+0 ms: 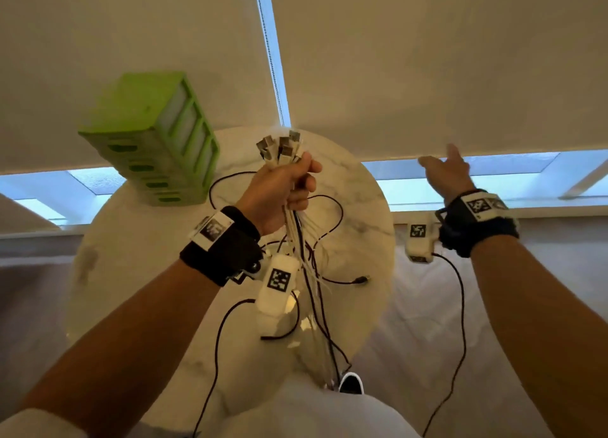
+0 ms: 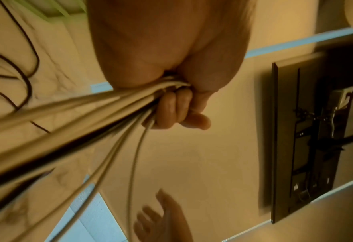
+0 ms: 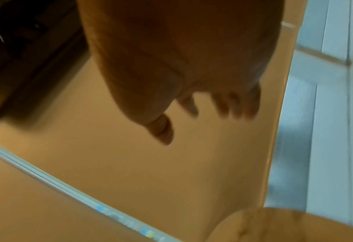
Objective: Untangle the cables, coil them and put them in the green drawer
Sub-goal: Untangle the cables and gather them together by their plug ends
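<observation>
My left hand (image 1: 289,187) is raised above the round marble table (image 1: 138,247) and grips a bundle of white cables (image 1: 297,237) in a fist. Their USB plugs (image 1: 279,146) stick out above the fist, and the strands hang down toward the table. In the left wrist view the fingers (image 2: 171,111) curl round the cable bundle (image 2: 88,111). A dark red cable (image 1: 329,220) loops on the table under the bundle. My right hand (image 1: 444,171) is held up to the right, away from the cables, fingers spread and holding nothing (image 3: 212,111). The green drawer unit (image 1: 148,138) stands on the table at the back left.
Closed white roller blinds (image 1: 427,59) fill the background, with window strips below them. A dark wall-mounted panel (image 2: 316,131) shows in the left wrist view. Thin dark leads (image 1: 460,322) hang from both wrist cameras. A white shoe (image 1: 352,383) shows past the table's near edge.
</observation>
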`<move>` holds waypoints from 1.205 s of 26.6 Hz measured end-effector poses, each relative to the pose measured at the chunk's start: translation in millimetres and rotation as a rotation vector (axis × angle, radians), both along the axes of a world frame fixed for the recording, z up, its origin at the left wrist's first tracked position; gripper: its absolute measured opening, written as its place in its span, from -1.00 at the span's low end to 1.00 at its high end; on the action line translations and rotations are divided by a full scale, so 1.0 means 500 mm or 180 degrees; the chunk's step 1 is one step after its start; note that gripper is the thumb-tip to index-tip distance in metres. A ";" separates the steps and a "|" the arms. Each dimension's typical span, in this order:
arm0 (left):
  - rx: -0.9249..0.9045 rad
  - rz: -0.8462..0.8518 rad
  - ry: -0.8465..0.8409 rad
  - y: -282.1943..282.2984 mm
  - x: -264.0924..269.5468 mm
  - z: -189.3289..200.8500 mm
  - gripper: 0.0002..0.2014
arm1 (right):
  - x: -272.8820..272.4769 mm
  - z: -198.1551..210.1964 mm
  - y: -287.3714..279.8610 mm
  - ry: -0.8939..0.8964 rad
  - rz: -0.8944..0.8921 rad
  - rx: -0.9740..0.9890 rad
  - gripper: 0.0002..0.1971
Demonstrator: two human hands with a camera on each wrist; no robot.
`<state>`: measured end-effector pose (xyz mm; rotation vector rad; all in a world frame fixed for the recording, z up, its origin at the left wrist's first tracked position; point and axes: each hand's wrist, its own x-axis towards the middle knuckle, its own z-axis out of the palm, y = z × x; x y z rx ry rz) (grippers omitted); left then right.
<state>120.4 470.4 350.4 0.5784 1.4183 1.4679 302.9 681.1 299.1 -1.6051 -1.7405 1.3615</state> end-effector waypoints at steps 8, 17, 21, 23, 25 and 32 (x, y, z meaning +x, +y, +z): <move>0.0242 0.0388 -0.0200 0.126 0.134 -0.022 -0.66 | 0.034 0.016 -0.149 0.0803 0.2994 -0.0323 -0.46; 0.0577 0.0343 -0.0392 0.159 0.185 -0.012 -0.68 | 0.080 -0.160 -0.168 0.0373 0.2691 -0.0191 -0.87; 0.0749 0.0406 -0.0397 0.156 0.179 0.003 -0.68 | 0.081 -0.202 -0.165 0.0186 0.2539 -0.0205 -0.83; 0.0793 0.0401 -0.0432 0.155 0.174 0.013 -0.66 | 0.078 -0.202 -0.142 -0.0162 0.2531 -0.0060 -0.71; 0.0789 0.0342 -0.0441 0.156 0.168 0.026 -0.64 | 0.082 -0.206 -0.112 -0.0599 0.2540 0.0088 -0.62; 0.0764 0.0020 -0.0400 0.156 0.158 0.038 -0.58 | 0.104 -0.169 -0.074 -0.1886 0.2774 -0.0005 -0.70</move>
